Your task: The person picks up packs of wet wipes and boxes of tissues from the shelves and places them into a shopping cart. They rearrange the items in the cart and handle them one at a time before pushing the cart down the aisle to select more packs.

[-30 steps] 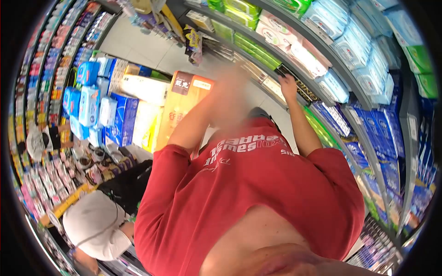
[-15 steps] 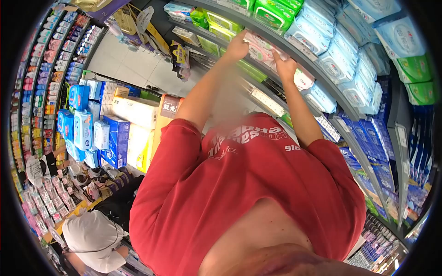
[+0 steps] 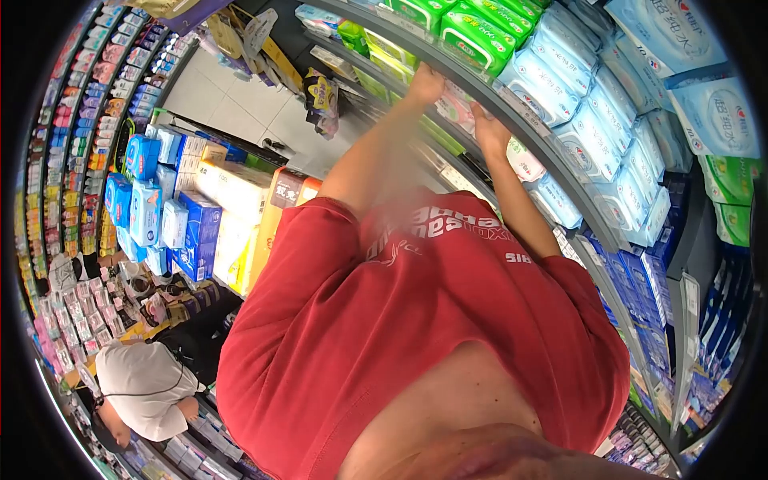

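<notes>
A pink soft pack of wipes or tissues (image 3: 455,107) lies on a lower shelf, partly covered by the grey shelf edge above it. My left hand (image 3: 428,85) grips its left side, the fingertips partly hidden. On the right side, my right hand (image 3: 490,130) has its thumb and fingers around the pack's end. Green packs (image 3: 387,54) are just left of my left hand. A white-and-pink pack (image 3: 526,162) sits beyond my right wrist, followed by light-blue packs (image 3: 554,200).
The upper shelf edge (image 3: 512,104) runs close over my hands, with green packs (image 3: 477,40) and light-blue packs (image 3: 592,140) above. Left stands a cart or stack with blue packs (image 3: 146,212) and cartons (image 3: 236,192). A person in white (image 3: 148,390) is at lower left.
Both hands stay at the pink pack, which now shows less beneath the shelf edge. The view has shifted slightly, and the person in white appears a little higher and further left.
</notes>
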Available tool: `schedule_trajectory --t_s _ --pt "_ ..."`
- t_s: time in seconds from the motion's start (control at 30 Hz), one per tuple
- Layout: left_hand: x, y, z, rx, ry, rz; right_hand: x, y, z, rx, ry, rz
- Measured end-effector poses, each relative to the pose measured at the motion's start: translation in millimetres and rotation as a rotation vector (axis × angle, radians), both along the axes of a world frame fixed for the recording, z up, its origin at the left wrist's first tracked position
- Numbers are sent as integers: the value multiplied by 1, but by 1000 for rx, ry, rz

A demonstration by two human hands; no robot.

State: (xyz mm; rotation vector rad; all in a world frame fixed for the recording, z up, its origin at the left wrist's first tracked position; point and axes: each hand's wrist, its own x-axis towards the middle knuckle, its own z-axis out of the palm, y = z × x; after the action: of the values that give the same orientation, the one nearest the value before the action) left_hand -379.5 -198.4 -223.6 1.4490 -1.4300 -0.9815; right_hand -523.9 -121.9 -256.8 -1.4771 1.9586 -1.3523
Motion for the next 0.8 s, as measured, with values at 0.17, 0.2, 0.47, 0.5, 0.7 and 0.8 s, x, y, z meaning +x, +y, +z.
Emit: schedule_trajectory --t_s 0.17,0.2,0.47,0.5,0.7,0.8 --pt "-3 12 -16 -103 415 -33 6 18 15 -6 -50 6" --pt "-1 7 -29 -99 411 -23 5 19 14 -87 -5 9" --pt "12 37 -27 119 570 -174 4 52 6 -208 7 -123" --pt "15 41 -34 96 475 -185 5 60 10 -162 -4 -141" --pt "43 98 0 -81 -13 -136 5 110 16 -25 -315 -18" --pt "64 116 -17 -33 -167 -79 14 134 15 89 -347 32"
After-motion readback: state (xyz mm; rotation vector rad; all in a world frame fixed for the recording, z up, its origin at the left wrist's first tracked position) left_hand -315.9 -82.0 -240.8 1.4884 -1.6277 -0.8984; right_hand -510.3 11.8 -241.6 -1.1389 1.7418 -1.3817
